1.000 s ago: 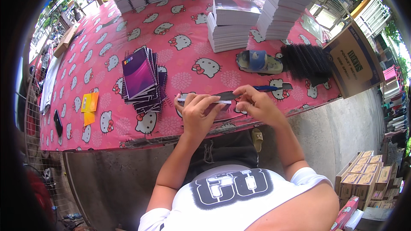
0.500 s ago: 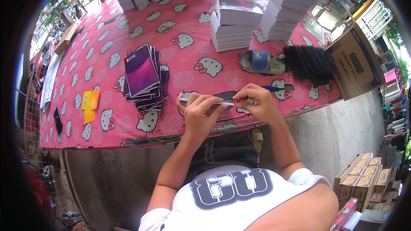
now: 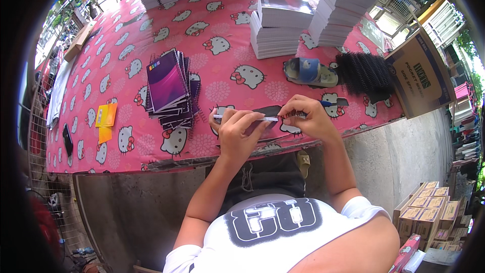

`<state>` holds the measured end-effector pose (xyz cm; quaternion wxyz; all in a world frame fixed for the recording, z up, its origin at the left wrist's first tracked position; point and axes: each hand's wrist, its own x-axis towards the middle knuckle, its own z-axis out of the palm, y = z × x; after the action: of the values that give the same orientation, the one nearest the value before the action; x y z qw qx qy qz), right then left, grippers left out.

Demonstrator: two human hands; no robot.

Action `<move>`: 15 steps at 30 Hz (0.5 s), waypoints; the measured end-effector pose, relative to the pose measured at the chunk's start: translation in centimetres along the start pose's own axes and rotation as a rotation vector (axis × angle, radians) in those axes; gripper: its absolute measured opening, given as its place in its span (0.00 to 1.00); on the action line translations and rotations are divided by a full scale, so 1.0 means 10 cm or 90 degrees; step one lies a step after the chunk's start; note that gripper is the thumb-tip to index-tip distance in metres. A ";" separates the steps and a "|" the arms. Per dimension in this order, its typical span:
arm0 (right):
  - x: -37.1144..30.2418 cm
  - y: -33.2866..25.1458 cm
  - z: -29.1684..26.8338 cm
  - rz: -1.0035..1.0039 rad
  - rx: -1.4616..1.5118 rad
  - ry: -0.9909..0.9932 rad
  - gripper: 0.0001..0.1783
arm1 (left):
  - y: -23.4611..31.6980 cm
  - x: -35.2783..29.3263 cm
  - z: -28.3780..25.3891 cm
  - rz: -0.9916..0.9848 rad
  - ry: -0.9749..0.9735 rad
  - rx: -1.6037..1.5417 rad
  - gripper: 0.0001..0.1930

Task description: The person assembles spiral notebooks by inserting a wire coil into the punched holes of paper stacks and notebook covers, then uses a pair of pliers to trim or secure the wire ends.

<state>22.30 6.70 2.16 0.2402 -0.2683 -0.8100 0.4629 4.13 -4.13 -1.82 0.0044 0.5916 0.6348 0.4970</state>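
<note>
While the left hand [image 3: 236, 130] grips a thin white-edged pad [image 3: 271, 119] between thumb and fingers, above the near side of a pink tablecloth [image 3: 217, 78], the right hand [image 3: 310, 120] pinches narrowly on what looks like a small dark coil [image 3: 294, 114] by the pad's right end. Contact between the two: cannot tell. Purple spiral notebooks [image 3: 165, 83] stacked to the left; slipper [image 3: 309, 72] and heaped black coils [image 3: 361, 73] beyond the right hand.

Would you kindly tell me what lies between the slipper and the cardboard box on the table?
A pile of black spiral coils lies between the slipper and the cardboard box in the head view.
</note>
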 end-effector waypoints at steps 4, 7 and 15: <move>-0.02 0.02 0.05 0.002 0.004 0.009 0.10 | -0.01 0.00 0.01 -0.002 0.003 0.012 0.10; -0.04 -0.03 0.05 0.107 0.003 -0.032 0.08 | -0.01 0.00 0.02 -0.005 0.006 0.017 0.10; -0.07 -0.22 0.32 -0.082 -0.256 0.164 0.06 | 0.00 -0.01 0.02 0.009 0.014 0.013 0.11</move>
<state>20.33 3.33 2.55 0.3124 -0.3155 -0.8639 0.2376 4.28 -4.06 -2.02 -0.0121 0.5905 0.6358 0.4968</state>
